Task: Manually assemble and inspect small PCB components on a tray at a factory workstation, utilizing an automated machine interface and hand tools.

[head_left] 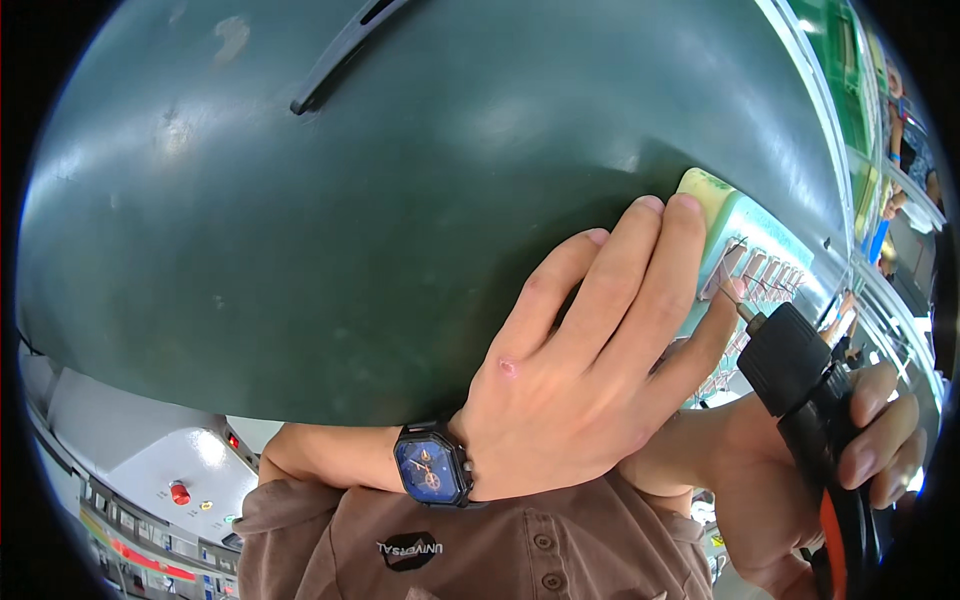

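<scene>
While my hands meet over the table: it's a broad, dark green, smooth-looking tabletop [350, 250], the work sitting out at its right side.
Board: and here's the mint-green rectangular board [742, 217], partly under my left hand; looks light and stiff, maybe slippery, so I'd take it by the plain rims.
Tool: now the black-and-orange, thick-bodied hand tool [788, 355], likely rigid and well balanced, best gripped round the dark barrel.
Left hand: my left hand [570, 370] lies palm down, fingers stretched toward the board; whether it's pinching or only pressing, I can't tell.
Right hand: my right hand [770, 500] is wrapped round the tool, angling it up and leftward.
Corner: a pale yellow block [708, 188] beside the board, right at my fingertips.
Parts: rows of small pinkish components [757, 265] with thin wire leads; those look fragile, easily bent, so no gripping there.
Tip: the slim metal tip [738, 305], close by my nearest left fingertip.
</scene>
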A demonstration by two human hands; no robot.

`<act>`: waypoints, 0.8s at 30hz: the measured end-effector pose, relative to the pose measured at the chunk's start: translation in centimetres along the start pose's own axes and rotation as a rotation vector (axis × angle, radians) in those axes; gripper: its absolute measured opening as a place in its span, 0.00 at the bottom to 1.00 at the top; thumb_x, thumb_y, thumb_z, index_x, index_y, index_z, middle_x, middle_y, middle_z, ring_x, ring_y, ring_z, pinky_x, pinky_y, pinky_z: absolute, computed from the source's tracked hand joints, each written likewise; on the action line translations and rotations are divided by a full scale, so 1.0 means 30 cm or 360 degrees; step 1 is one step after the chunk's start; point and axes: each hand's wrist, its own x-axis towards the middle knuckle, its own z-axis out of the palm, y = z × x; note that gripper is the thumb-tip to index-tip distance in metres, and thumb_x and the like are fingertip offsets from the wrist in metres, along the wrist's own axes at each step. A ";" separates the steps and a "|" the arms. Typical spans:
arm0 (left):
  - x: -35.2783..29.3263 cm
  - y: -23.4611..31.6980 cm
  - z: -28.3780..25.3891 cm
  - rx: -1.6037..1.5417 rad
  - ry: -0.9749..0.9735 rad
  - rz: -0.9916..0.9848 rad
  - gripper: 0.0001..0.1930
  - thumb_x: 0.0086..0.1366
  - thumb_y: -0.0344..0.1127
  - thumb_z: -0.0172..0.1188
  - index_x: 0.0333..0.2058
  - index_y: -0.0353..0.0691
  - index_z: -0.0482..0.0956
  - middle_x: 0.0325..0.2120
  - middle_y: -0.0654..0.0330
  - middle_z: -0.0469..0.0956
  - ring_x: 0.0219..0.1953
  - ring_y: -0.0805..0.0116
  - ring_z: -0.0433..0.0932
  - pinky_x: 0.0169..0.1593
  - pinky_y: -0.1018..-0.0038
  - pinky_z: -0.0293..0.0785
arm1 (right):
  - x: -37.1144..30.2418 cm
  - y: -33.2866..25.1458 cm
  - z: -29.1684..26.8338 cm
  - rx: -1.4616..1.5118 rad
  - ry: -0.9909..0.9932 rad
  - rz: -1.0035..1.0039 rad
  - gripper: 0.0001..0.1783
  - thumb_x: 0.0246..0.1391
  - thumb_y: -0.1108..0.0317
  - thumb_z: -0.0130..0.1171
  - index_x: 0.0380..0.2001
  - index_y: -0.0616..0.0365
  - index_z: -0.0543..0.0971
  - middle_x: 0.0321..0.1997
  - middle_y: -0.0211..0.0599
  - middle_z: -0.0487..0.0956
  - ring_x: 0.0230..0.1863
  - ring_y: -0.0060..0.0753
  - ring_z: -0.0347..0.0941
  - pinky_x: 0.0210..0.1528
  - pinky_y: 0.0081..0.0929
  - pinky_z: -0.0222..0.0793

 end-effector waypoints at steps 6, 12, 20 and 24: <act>-0.003 -0.002 -0.014 -0.0014 -0.0002 0.0026 0.15 0.52 0.37 0.52 0.38 0.42 0.78 0.49 0.49 0.72 0.50 0.58 0.72 0.50 0.69 0.67 | 0.018 -0.012 -0.014 0.0099 -0.0064 0.0027 0.27 0.34 0.49 0.61 0.30 0.61 0.70 0.31 0.38 0.68 0.30 0.31 0.67 0.43 0.29 0.58; -0.006 0.000 -0.016 0.0015 -0.0022 0.0029 0.15 0.52 0.37 0.52 0.38 0.42 0.78 0.50 0.48 0.72 0.51 0.58 0.71 0.51 0.69 0.67 | 0.015 -0.002 -0.009 0.0043 -0.0065 -0.0014 0.27 0.41 0.49 0.56 0.35 0.63 0.68 0.30 0.39 0.68 0.26 0.32 0.67 0.36 0.31 0.60; -0.012 -0.003 -0.010 -0.0007 -0.0022 -0.0013 0.14 0.52 0.37 0.53 0.38 0.41 0.78 0.50 0.49 0.72 0.51 0.58 0.71 0.51 0.69 0.67 | 0.004 0.035 0.021 -0.0052 -0.0070 -0.0064 0.27 0.51 0.50 0.48 0.42 0.65 0.65 0.29 0.40 0.67 0.21 0.33 0.66 0.23 0.33 0.63; -0.009 0.001 -0.014 -0.0060 -0.0013 -0.0021 0.14 0.52 0.37 0.53 0.38 0.41 0.77 0.50 0.49 0.72 0.51 0.58 0.71 0.51 0.69 0.67 | 0.002 0.034 0.053 -0.0141 -0.0101 -0.0118 0.27 0.56 0.50 0.44 0.46 0.66 0.63 0.29 0.40 0.67 0.18 0.33 0.66 0.17 0.34 0.65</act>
